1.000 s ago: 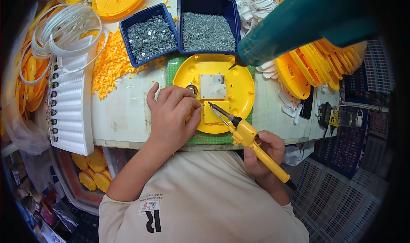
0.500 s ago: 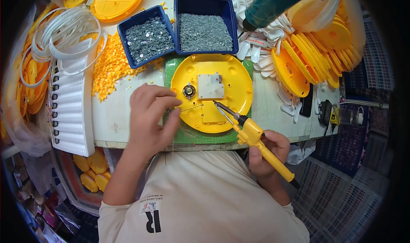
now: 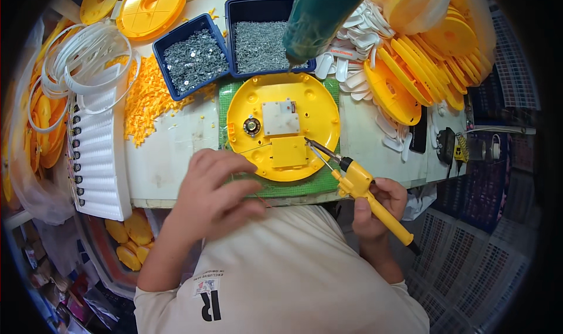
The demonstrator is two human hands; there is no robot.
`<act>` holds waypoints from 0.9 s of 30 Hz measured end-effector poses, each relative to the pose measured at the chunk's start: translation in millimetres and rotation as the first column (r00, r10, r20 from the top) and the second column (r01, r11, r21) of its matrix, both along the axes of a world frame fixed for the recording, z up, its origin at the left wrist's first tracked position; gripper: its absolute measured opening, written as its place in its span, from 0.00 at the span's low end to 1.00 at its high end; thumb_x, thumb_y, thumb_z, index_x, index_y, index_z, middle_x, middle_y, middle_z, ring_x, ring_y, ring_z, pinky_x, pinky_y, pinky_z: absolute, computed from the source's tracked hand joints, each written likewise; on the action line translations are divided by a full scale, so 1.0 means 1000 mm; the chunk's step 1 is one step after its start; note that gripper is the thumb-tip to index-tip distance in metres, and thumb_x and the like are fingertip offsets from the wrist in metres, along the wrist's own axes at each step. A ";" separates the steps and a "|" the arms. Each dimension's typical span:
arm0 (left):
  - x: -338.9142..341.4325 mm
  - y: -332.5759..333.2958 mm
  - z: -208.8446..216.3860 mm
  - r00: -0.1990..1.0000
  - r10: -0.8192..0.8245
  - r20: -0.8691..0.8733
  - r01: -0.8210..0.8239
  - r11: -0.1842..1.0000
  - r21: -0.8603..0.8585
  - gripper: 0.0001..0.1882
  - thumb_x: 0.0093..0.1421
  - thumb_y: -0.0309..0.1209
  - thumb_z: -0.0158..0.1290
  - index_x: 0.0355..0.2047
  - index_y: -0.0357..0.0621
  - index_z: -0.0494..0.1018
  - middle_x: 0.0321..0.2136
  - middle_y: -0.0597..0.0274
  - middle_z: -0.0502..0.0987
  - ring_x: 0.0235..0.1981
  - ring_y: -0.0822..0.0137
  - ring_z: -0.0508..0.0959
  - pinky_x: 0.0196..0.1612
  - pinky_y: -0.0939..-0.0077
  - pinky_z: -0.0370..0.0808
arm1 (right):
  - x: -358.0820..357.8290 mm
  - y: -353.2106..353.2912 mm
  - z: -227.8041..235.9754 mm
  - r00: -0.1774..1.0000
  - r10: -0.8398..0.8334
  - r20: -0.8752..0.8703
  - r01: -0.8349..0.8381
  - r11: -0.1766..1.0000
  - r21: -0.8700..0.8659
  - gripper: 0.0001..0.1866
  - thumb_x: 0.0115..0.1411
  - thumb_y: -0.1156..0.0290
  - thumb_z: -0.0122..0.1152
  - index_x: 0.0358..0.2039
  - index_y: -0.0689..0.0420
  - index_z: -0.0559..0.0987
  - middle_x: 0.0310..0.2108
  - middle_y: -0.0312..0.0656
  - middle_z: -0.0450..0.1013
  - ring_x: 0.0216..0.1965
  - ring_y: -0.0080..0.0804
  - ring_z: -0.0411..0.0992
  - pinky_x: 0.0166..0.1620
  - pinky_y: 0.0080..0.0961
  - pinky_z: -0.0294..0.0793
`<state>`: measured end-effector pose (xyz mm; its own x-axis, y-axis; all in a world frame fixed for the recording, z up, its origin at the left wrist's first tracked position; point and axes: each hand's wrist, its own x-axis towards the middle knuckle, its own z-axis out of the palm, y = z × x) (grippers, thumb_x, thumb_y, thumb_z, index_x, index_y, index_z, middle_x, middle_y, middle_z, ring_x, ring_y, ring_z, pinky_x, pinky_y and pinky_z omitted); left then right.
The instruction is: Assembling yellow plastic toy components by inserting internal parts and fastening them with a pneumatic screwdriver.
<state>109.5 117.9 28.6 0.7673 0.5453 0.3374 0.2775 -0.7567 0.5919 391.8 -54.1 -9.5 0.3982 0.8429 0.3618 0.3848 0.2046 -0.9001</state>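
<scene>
A round yellow plastic housing (image 3: 316, 108) lies on a green mat (image 3: 229, 93) at the table's near edge. Inside it sit a white box-shaped module (image 3: 281, 118), a small round speaker (image 3: 251, 126) and a yellow square cover (image 3: 288, 152). My right hand (image 3: 378, 208) grips a yellow soldering iron (image 3: 359, 181) by its handle. The iron's dark tip points at the cover's upper right corner; contact is hard to judge. Slightly blurred, my left hand (image 3: 220, 193) is at the housing's lower left with fingers apart. A thin red wire shows near its fingertips.
Two blue bins (image 3: 190, 55) of small metal parts stand behind the housing. A teal tool (image 3: 319, 23) hangs over the right bin. Yellow discs (image 3: 396, 93) and white plastic pieces (image 3: 352, 70) pile up at right. Left are small yellow parts (image 3: 143, 102), a white foam tray (image 3: 102, 152) and white rings (image 3: 88, 52).
My left hand has moved down and right, away from the housing's left rim. The soldering iron's tip has shifted right along the cover's top edge. The whole view has shifted slightly.
</scene>
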 end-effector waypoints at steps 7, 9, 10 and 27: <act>-0.034 0.001 -0.021 0.902 0.432 -0.021 -0.406 0.829 -0.384 0.06 0.62 0.22 0.59 0.39 0.37 0.79 0.37 0.57 0.77 0.37 0.62 0.76 0.41 0.72 0.73 | 0.000 0.004 0.000 0.996 -0.076 -0.041 0.075 0.997 -0.037 0.28 0.63 0.68 0.67 0.58 0.62 0.65 0.41 0.44 0.73 0.39 0.27 0.75 0.44 0.22 0.80; -0.033 -0.009 -0.023 0.907 0.420 -0.036 -0.404 0.840 -0.364 0.05 0.63 0.22 0.58 0.39 0.36 0.79 0.35 0.57 0.77 0.34 0.64 0.75 0.39 0.73 0.72 | 0.001 0.006 -0.004 0.996 -0.080 -0.030 0.080 0.997 -0.017 0.27 0.63 0.68 0.67 0.58 0.62 0.65 0.41 0.45 0.74 0.38 0.27 0.76 0.43 0.22 0.80; -0.030 -0.014 -0.023 0.897 0.432 -0.090 -0.430 0.809 -0.401 0.05 0.62 0.22 0.59 0.39 0.36 0.79 0.34 0.58 0.76 0.34 0.65 0.75 0.38 0.73 0.72 | 0.001 0.006 -0.004 0.998 -0.058 -0.035 0.058 0.998 -0.014 0.27 0.63 0.68 0.67 0.58 0.62 0.65 0.41 0.45 0.74 0.39 0.27 0.76 0.44 0.22 0.80; -0.075 -0.007 0.010 0.770 0.613 -0.179 -0.638 0.729 -0.248 0.06 0.59 0.19 0.60 0.36 0.37 0.75 0.41 0.52 0.78 0.47 0.56 0.79 0.52 0.67 0.74 | 0.007 0.006 0.000 0.999 -0.026 -0.022 0.026 1.000 -0.008 0.28 0.63 0.69 0.67 0.58 0.63 0.65 0.45 0.45 0.73 0.43 0.26 0.74 0.50 0.22 0.76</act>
